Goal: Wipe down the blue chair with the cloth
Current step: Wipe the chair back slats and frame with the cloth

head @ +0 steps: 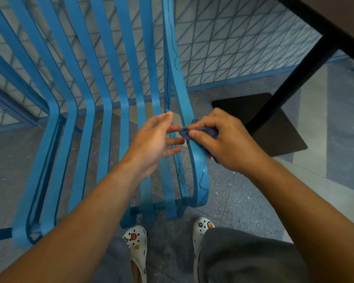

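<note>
Blue chair: backrest slats cut off by top and left edges; legs hidden beneath seat. Cloth: mostly hidden inside right hand, only bunched end by fingertips and scrap below palm showing. Right-side slat partly covered by that hand. Left hand slightly blurred at fingertips. Dark table: top cut off by upper right corner. White clogs: heels hidden under grey trousers.
</note>
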A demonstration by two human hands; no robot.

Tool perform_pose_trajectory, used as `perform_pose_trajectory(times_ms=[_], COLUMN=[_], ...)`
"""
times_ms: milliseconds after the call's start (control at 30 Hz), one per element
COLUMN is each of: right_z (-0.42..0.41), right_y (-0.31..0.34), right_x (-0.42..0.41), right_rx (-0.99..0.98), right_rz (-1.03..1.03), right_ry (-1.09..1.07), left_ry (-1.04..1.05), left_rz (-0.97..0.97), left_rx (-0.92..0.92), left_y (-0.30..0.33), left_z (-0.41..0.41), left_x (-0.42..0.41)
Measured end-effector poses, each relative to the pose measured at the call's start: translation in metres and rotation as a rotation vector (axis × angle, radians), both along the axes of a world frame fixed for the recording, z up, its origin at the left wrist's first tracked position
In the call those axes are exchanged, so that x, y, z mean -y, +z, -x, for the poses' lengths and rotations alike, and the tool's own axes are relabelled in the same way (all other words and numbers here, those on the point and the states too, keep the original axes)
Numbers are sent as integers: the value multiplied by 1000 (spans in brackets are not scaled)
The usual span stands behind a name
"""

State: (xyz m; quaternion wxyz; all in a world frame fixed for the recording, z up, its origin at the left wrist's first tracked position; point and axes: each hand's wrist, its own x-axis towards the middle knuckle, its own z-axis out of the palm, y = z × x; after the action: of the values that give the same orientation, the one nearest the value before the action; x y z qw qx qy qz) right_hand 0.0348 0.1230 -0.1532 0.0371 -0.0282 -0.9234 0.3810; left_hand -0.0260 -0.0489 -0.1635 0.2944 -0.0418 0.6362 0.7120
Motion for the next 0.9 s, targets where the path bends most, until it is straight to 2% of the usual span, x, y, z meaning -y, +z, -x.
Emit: perform_pose_trajectory(times_ms=[133,400,600,667,833,900], right_z=[-33,29,-7,-22,-28,-27], right_y=[10,-4,2,8,11,6], right_x=[0,11,18,22,8,7], right_rx=[112,-28,90,165,430,423], right_rz=[14,73,220,329,420,461], right_ry=[107,-158,-167,-175,-211,-214], left_ry=[-69,-120,-123,-140,-186,-174], left_rz=[15,13,3,18,96,98], left_rx=[-56,-83,-104,-134,-230,-243], left_y=[-1,-4,-9,-11,-18,-21], left_z=[-5,6,9,9,9,10], left_x=[-1,2,-1,0,2,1])
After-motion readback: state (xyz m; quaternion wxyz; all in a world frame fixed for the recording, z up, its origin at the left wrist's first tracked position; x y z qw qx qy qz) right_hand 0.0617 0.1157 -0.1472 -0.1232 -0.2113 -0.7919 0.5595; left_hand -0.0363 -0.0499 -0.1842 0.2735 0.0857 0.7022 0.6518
